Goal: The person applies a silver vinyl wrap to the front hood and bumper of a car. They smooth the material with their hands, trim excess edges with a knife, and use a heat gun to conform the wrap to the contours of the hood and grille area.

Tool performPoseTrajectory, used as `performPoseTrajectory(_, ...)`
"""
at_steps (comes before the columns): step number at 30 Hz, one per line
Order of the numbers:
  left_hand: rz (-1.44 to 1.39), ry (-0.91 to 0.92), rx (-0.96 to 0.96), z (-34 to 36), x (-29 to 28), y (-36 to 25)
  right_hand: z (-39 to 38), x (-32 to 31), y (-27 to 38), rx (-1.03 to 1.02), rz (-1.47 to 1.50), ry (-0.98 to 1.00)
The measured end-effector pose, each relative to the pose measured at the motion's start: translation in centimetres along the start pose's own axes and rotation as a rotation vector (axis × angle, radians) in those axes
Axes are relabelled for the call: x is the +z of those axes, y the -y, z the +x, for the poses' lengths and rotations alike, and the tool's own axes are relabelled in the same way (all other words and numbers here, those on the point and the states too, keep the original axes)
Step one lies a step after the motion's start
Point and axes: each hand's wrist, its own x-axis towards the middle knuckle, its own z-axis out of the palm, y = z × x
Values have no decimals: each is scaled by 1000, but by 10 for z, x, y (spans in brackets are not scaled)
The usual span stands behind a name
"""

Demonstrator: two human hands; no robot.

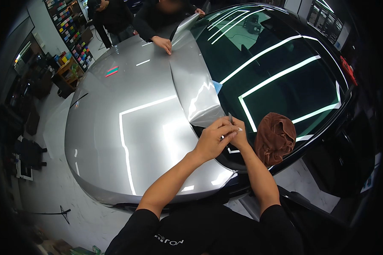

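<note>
Over the rear edge of the silver car hood [153,123], by the windshield's base, my two hands meet. My left hand [210,138] is closed in a pinch, a small glint showing between its fingers. Partly behind it is my right hand [239,131], also closed. A thin grey piece [230,117] stands up from between the hands, and a small white bit [240,129] shows by my fingertips. What each hand grips is mostly hidden. Just beyond them, a creased loose flap of silver film [195,85] runs along the hood's rear edge.
Across the car, a co-worker's hand [162,44] presses the film; a second person [108,19] stands behind. A brown cloth [275,139] lies on the dark windshield [281,80] beside my right forearm. A red-green sticker [112,71] sits on the hood; a blue piece [217,87] borders the flap.
</note>
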Motion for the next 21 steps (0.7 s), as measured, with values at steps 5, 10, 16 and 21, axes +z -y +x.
performPoseTrajectory(5,-61,-172,-151,-25,-3,4,24,-32,-43,174,87,-292)
performPoseTrajectory(10,390,-236,-384,-114,-16,67,42,-67,-38,474,321,-514)
performPoseTrajectory(16,674,-237,-432,-209,-11,82,42,-95,-63,584,349,-553)
performPoseTrajectory(21,771,-187,-431,-220,-5,75,45,-89,-66,568,316,-597)
